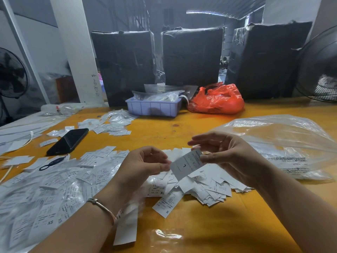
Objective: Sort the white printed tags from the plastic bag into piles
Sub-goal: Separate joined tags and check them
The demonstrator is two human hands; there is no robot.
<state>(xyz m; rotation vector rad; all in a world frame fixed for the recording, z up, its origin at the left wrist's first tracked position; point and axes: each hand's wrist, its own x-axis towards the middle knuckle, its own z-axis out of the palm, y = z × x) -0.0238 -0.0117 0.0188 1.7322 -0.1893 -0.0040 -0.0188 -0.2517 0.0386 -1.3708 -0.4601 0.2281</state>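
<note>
A white printed tag (187, 164) marked "L" hangs above the table centre. My right hand (226, 154) pinches its right edge between thumb and fingers, and my left hand (145, 162) pinches its left edge. Under the hands lies a heap of white tags (206, 187). A wider spread of tags (54, 183), some marked XS, covers the table on the left. A third small pile of tags (113, 124) lies farther back. The large clear plastic bag (284, 143) sits to the right of my right hand.
A black phone (68, 141) and a key ring (52, 163) lie at the left. A lilac tray (153, 106) with bagged items and a red plastic bag (217, 100) stand at the back. Black wrapped boxes (191, 55) line the far edge. Fans stand at both sides.
</note>
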